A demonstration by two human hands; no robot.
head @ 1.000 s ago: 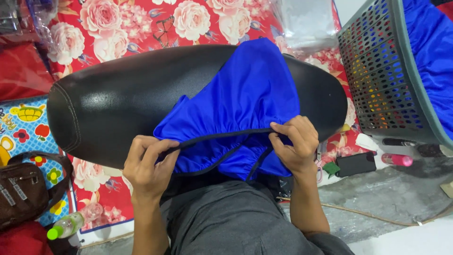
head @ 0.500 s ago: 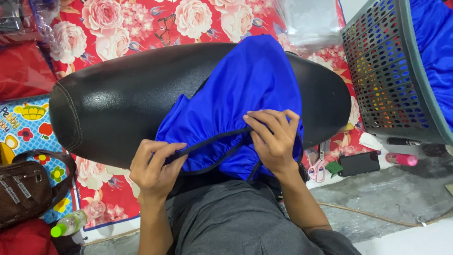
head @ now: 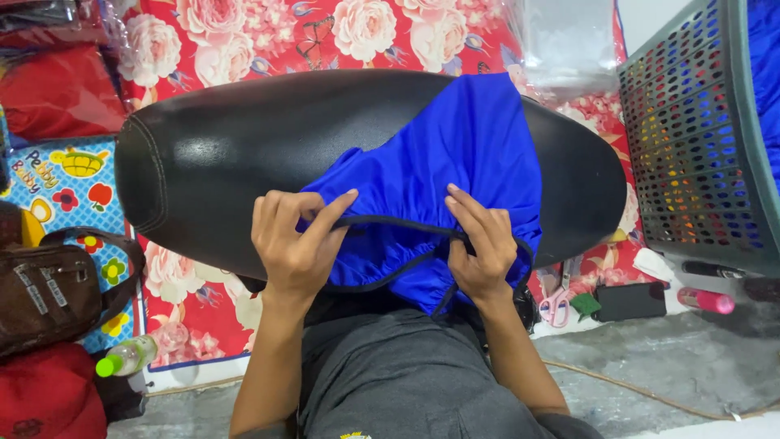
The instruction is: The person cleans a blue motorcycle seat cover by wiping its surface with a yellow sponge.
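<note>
Head view, L to R. Far left: brown leather bag with strap point(head: 45, 289) on floor; small clear plastic bottle w/ green cap point(head: 128, 356) lying near it. Red floral-print mat point(head: 268, 32) under all. Centre: long black glossy vinyl seat pad point(head: 219, 154) lying across the lap. Left hand point(head: 294, 244) pinches the dark elastic hem of the bright blue stretch-fabric cover point(head: 455, 179), thumb and index closed on the edge, other fingers curled. Blue cover sits over the pad's right-centre part, hem gathered at the near side. Right hand point(head: 481, 244) grips the same hem just beside, fingers bent over bunched cloth. Right: grey perforated plastic basket point(head: 691, 162) holding blue cloth; pink tube point(head: 705, 300) and black phone-like slab point(head: 627, 301) on the floor below it.
</note>
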